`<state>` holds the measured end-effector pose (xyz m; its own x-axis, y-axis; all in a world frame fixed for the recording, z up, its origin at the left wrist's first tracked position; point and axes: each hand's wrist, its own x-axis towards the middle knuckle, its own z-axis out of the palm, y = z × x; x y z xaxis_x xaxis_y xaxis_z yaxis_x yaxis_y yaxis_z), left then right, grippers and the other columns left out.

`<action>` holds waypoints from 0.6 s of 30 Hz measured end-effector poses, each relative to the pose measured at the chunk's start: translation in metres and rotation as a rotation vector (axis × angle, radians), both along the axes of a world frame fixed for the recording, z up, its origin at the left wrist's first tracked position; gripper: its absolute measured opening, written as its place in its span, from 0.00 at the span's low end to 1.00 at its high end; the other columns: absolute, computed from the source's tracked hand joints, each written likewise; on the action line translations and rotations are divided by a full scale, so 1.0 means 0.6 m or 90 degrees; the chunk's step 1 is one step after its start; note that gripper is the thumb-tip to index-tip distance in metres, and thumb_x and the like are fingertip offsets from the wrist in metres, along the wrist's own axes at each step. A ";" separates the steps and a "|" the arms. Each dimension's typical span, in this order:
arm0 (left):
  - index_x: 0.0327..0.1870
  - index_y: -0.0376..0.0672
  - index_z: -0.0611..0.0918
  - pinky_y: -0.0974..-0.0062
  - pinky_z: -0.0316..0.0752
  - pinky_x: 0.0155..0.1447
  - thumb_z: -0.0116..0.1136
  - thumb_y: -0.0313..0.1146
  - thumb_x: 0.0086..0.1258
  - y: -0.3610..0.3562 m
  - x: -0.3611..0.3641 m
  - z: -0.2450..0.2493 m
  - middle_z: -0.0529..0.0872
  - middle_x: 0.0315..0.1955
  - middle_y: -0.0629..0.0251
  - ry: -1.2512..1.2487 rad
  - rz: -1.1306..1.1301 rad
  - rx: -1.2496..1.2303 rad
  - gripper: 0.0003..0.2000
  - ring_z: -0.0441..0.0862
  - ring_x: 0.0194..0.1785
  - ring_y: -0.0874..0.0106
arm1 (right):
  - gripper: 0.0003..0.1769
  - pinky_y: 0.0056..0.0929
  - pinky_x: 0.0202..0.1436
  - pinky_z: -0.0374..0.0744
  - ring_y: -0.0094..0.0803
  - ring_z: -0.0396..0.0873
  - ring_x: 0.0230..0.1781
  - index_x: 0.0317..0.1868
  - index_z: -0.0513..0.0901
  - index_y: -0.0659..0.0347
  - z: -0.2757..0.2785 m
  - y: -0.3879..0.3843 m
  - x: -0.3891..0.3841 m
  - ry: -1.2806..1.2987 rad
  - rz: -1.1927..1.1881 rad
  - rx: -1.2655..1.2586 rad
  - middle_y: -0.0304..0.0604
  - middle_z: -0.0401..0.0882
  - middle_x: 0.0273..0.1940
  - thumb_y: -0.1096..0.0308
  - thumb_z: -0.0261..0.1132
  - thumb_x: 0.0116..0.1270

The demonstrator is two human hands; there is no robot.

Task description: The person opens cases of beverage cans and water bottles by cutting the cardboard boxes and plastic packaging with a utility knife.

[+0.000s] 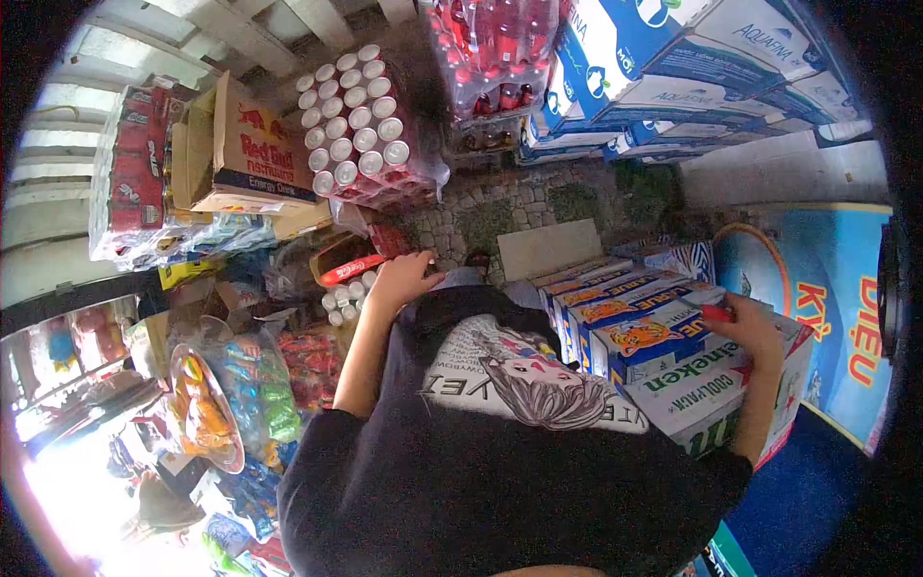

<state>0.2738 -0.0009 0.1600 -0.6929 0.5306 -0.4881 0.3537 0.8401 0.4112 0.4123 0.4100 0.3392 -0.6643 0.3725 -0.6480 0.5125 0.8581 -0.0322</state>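
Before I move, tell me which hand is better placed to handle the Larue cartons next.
Right, I'd judge. The right hand is at the Larue cartons, though a small red item shows by its fingers. The left hand is across the body, near the red Coca-Cola piece.

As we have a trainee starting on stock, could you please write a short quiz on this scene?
1. Fill in: the blue-and-white cartons at upper right read ____.
2. True or false: the left hand is nearer the Heineken carton than the right hand is.
3. The open brown carton is printed: A) Pepsi, B) Red Bull, C) Fanta?

Key: 1. Aquafina; 2. false; 3. B
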 end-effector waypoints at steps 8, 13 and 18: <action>0.34 0.34 0.74 0.77 0.65 0.39 0.56 0.42 0.46 0.051 -0.092 -0.233 0.77 0.27 0.62 -0.489 0.468 0.465 0.20 0.72 0.33 0.73 | 0.30 0.36 0.41 0.65 0.48 0.64 0.41 0.42 0.60 0.62 -0.039 0.039 0.011 0.034 0.053 0.011 0.55 0.66 0.36 0.74 0.60 0.32; 0.45 0.35 0.67 0.72 0.64 0.44 0.64 0.37 0.37 0.099 -0.187 -0.537 0.73 0.37 0.61 -0.405 0.904 0.358 0.31 0.69 0.40 0.70 | 0.21 0.36 0.40 0.64 0.47 0.66 0.38 0.40 0.64 0.64 -0.057 0.023 -0.013 0.102 -0.023 -0.072 0.54 0.66 0.35 0.68 0.57 0.43; 0.49 0.37 0.63 0.76 0.62 0.47 0.65 0.36 0.37 0.138 -0.263 -0.557 0.70 0.43 0.62 -0.105 1.162 0.712 0.34 0.68 0.43 0.71 | 0.23 0.32 0.35 0.67 0.40 0.69 0.33 0.45 0.65 0.64 -0.050 -0.009 -0.074 0.044 -0.190 -0.166 0.52 0.69 0.32 0.64 0.56 0.49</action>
